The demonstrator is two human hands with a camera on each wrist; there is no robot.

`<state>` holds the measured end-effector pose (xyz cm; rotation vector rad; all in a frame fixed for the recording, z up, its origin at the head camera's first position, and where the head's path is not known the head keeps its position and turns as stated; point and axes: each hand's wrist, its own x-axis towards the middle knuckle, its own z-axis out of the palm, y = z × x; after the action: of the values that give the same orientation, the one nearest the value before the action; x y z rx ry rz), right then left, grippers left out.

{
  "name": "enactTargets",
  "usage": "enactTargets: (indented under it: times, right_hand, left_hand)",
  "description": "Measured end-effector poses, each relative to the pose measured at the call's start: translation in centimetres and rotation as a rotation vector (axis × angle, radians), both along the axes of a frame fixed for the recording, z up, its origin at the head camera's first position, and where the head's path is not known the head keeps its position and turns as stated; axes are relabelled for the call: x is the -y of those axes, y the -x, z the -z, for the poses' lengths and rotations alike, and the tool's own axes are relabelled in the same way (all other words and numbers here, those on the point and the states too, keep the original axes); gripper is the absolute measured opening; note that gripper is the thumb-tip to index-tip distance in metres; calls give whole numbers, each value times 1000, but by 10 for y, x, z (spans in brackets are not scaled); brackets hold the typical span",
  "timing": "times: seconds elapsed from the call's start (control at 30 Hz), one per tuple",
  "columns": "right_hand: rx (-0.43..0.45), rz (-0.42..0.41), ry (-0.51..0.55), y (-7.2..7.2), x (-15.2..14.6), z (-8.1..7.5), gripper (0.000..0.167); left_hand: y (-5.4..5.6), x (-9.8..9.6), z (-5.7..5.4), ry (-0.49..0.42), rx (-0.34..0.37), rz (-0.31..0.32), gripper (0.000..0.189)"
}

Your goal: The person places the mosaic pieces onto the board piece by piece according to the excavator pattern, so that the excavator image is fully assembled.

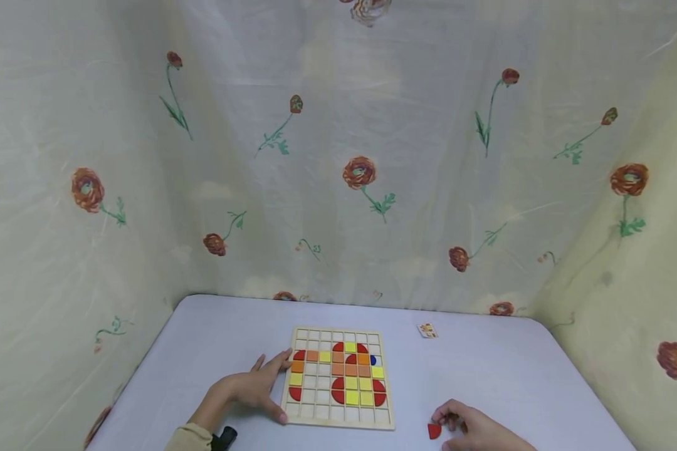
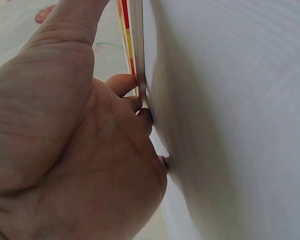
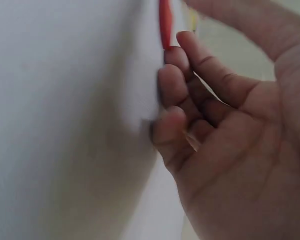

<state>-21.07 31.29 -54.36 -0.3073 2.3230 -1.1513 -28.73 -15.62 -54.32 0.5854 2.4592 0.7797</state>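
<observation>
A light wooden grid board (image 1: 338, 424) lies on the table, with red quarter-circles, yellow and orange squares and a small blue piece in its cells. My left hand (image 1: 256, 385) rests along the board's left side, fingers spread, thumb at the near left corner. The left wrist view shows its fingertips (image 2: 124, 84) at the board's edge. Right of the board, my right hand (image 1: 474, 431) has curled fingers and pinches a red quarter-circle piece (image 1: 434, 431) by its edges, low over the table. In the right wrist view the piece (image 3: 165, 25) appears edge-on beside the fingertips; the thumb's tip is out of frame.
A small printed card (image 1: 427, 330) lies on the white table (image 1: 485, 363) to the board's far right. A black wrist device (image 1: 224, 438) is by the left sleeve. Flower-patterned curtain (image 1: 338, 250) stands behind the table and along both sides.
</observation>
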Motion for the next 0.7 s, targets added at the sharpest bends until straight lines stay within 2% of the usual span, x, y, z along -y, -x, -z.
enactTargets:
  times: [0.2, 0.5, 0.7]
  right_hand:
    - [-82, 15, -50, 3, 9, 6, 26]
    - [-109, 72, -103, 8, 25, 0, 13]
    - [-110, 92, -123, 11, 37, 0, 20]
  left_hand:
    - [0, 1, -1, -6, 4, 4, 131]
    - [-2, 1, -2, -13, -4, 4, 131]
    - [-2, 1, -3, -14, 2, 8, 131]
